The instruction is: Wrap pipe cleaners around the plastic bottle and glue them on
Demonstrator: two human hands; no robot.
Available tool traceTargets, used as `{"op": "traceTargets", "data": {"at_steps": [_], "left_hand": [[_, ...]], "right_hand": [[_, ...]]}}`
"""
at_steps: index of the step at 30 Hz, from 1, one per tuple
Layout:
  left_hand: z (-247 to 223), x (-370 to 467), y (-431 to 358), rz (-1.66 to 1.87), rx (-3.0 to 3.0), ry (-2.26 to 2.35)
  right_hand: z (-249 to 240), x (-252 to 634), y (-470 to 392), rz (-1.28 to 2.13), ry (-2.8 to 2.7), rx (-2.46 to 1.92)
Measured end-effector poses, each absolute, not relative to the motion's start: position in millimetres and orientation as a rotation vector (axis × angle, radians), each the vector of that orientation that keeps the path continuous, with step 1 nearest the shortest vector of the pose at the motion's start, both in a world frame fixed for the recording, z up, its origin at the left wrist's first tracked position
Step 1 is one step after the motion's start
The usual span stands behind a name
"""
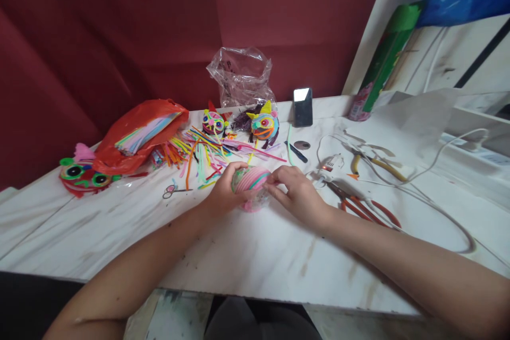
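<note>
A clear ball [252, 180], partly wrapped in rows of pink pipe cleaner with a teal strip across them, is held just above the white table. My left hand [223, 188] grips it from the left, thumb in front and fingers behind. At the ball's right edge, my right hand [297, 191] is closed in a pinch where the teal pipe cleaner [260, 179] ends; its fingertips hide the tip. Behind the ball lies a loose pile of colourful pipe cleaners [207, 151]. Small scissors [170, 191] rest to the left of my left hand.
Finished animal heads [265, 125] stand at the back, with a larger red one [85, 175] at left beside a red bag [139, 133]. Rightward lie a glue gun [332, 170], orange-handled pliers [364, 210], yellow-handled pliers [378, 166] and looping cables. A phone [303, 107] leans behind.
</note>
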State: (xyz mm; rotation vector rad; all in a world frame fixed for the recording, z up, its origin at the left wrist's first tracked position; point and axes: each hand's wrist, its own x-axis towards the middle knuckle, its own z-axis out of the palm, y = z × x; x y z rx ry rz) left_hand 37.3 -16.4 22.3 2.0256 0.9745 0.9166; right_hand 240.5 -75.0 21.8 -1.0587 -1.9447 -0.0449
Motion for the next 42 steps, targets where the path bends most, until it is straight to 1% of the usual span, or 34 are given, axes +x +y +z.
{"op": "traceTargets", "data": {"at_steps": [6, 20, 26, 31, 34, 37, 42], "left_hand": [[24.7, 38.9, -18.0, 0.924, 2.047, 0.958], [30.2, 40.0, -23.7, 0.896, 2.054, 0.961], [37.0, 36.7, -21.3, 0.853, 2.095, 0.946], [32.6, 33.2, -14.9, 0.818, 2.101, 0.936], [26.9, 34.0, -14.6, 0.885, 2.048, 0.947], [22.1, 35.7, -15.8, 0.98, 2.015, 0.93], [20.9, 36.2, -17.7, 0.989, 2.014, 0.909]], "right_hand": [[22.7, 239.3, -75.7, -0.155, -2.003, -1.073], [21.3, 236.6, -75.4, -0.015, -1.933, -1.082], [22.8, 233.7, -78.0, -0.03, -1.945, -1.086], [24.0, 232.7, -77.3, -0.008, -1.913, -1.101], [23.5, 234.2, -77.3, 0.049, -1.866, -1.14], [22.2, 236.5, -77.1, 0.087, -1.84, -1.091], [20.7, 237.3, -75.4, 0.066, -1.846, -1.051]]}}
